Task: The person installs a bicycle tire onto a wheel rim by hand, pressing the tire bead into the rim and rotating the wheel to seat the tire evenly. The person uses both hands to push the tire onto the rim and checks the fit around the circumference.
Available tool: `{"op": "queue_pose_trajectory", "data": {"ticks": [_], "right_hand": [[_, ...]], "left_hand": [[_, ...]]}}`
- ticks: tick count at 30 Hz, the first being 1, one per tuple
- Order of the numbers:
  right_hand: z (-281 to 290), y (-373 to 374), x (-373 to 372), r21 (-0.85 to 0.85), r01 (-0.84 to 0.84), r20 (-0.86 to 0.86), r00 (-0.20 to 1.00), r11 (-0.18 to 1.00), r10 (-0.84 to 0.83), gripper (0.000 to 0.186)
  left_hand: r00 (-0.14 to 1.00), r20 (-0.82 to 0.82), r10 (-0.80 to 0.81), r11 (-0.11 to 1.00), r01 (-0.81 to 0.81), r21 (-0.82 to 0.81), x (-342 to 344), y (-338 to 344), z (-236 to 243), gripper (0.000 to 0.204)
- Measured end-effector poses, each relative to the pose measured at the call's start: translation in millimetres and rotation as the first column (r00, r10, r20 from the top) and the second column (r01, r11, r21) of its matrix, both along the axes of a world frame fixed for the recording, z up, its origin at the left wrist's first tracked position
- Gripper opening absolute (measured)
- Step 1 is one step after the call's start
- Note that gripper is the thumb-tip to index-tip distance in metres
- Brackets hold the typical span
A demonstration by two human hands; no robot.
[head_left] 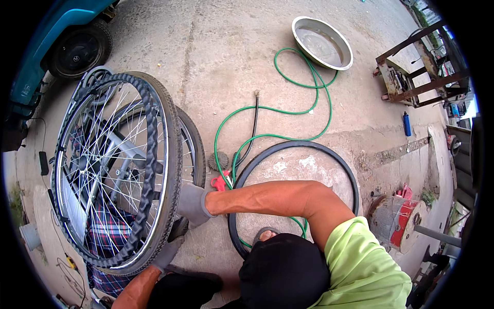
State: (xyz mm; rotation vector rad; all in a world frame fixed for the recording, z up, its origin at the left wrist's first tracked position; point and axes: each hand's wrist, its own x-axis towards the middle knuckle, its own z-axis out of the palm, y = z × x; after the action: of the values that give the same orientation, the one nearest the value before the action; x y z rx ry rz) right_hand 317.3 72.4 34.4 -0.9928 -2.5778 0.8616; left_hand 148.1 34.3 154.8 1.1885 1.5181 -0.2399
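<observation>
A wheelchair lies tipped over at the left, with its large spoked wheel (98, 165) facing up and a wavy black hand rim (150, 129) around it. My right hand (192, 204), in a grey glove, presses against the right side of the wheel's tyre (174, 154); its fingers are hidden. Lower down, my left hand (169, 251), also gloved, has its dark-coated fingers curled at the same tyre's lower right edge. Plaid fabric (110, 226) shows through the spokes. Beneath my right forearm, a loose black tyre (303, 143) lies on the concrete.
A green hose (267, 107) winds from a metal basin (297, 32) toward a red-handled tool (220, 181). A rusty frame stand (411, 95), blue bottle (407, 124) and red-and-white drum (399, 221) are at right. A teal vehicle (62, 26) stands at upper left.
</observation>
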Motion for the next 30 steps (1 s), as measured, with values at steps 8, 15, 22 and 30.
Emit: {"op": "queue_pose_trajectory", "data": {"ticks": [8, 15, 22, 30], "right_hand": [[14.6, 0.5, -6.8, -0.124, -0.040, 0.208, 0.976, 0.991, 0.066, 0.043], [7.2, -6.4, -6.4, 0.000, 0.021, 0.161, 0.987, 1.000, -0.021, 0.035], [17.1, -7.3, -0.7, -0.065, -0.001, 0.236, 0.972, 0.998, 0.017, 0.039], [37.9, -25.9, -34.0, -0.090, 0.046, 0.006, 0.999, 0.995, -0.046, 0.049]], "left_hand": [[0.843, -0.231, -0.486, 0.770, 0.538, 0.342, -97.3, -18.9, -53.3, 0.062], [0.867, -0.213, -0.450, 0.829, 0.494, 0.263, -83.1, -10.3, -36.4, 0.056], [0.927, -0.150, -0.345, 0.939, 0.340, -0.057, -51.0, 3.4, -20.4, 0.066], [0.835, -0.068, -0.546, 0.833, 0.550, 0.065, -127.5, 7.8, -76.0, 0.071]]}}
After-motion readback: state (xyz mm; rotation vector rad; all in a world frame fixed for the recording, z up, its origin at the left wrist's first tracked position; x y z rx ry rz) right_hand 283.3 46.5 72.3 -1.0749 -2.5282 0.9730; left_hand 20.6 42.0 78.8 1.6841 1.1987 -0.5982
